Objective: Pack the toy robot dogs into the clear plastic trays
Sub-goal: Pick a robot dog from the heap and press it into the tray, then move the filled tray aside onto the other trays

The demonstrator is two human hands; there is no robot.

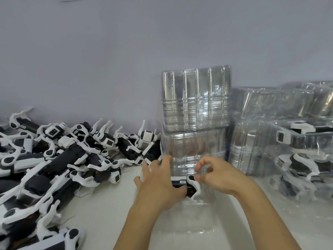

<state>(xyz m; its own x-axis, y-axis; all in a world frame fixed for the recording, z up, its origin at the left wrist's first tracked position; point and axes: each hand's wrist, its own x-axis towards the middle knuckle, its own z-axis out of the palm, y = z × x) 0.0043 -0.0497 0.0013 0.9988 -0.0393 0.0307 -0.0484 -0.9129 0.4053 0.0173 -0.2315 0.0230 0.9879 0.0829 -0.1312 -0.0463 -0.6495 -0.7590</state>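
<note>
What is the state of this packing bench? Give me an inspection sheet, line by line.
Surface: white table, bare patch near the front.
Job's things: toy robot dog being set into a clear tray; heap of loose dogs at left; empty tray stacks behind; packed trays at right.
Clutter: nothing seen.
Hands: left hand rests over the dog's body, fingers spread; right hand pinches its white leg.
Cables: nothing seen.
Surroundings: plain grey wall.
</note>
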